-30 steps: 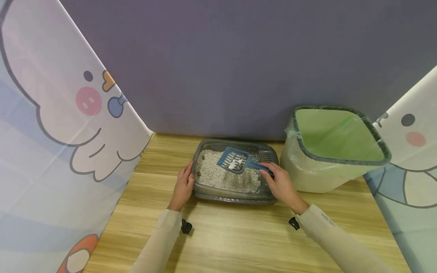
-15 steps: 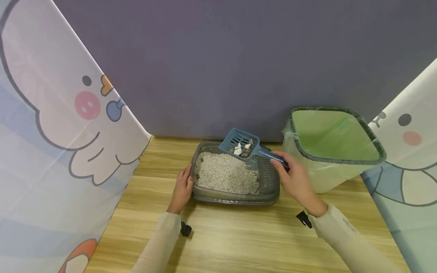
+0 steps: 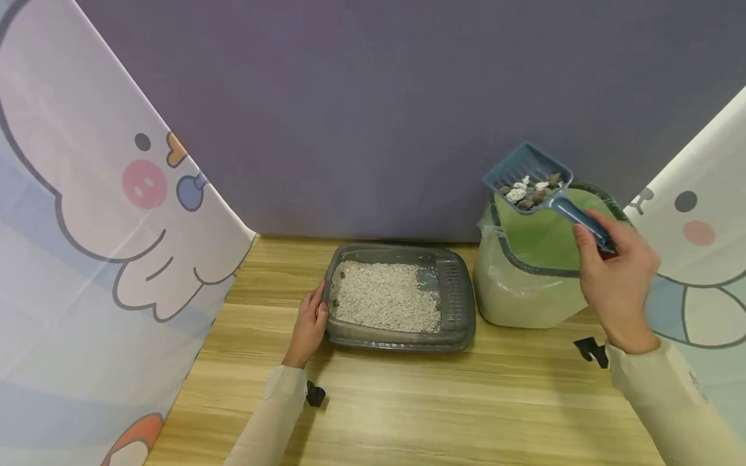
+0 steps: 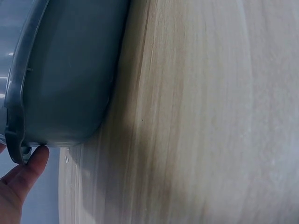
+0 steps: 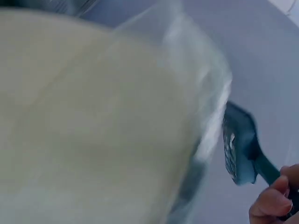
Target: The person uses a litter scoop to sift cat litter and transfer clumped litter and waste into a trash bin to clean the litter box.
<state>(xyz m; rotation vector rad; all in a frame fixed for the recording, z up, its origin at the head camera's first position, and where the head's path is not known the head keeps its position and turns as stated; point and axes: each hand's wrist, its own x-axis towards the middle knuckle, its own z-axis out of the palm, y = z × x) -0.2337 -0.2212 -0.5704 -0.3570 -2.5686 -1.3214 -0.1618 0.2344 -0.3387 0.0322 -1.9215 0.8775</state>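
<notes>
In the head view my right hand (image 3: 620,275) grips the handle of a blue slotted litter scoop (image 3: 521,165). White and brown clumps (image 3: 527,194) lie in the scoop, which overlaps the back left of the bin's opening from above. The right wrist view shows the scoop (image 5: 243,142) beyond the bin's bag-covered rim, with my fingers (image 5: 271,203) on its handle. My left hand (image 3: 307,327) holds the left rim of a grey litter box (image 3: 402,346) with pale litter (image 3: 384,298) in it. In the left wrist view the thumb (image 4: 35,168) sits at the rim's lip.
A pale, bag-lined bin (image 3: 524,304) with a green inside stands right of the litter box. Behind both rises a grey wall (image 3: 361,162). A few dark bits (image 3: 336,302) lie at the litter's edges. Cartoon-printed sheets (image 3: 87,226) flank the wooden table (image 3: 431,408).
My right hand has lifted the scoop with its clumps out of the litter box, up and to the right over the bin. The left hand stays at the box's left rim.
</notes>
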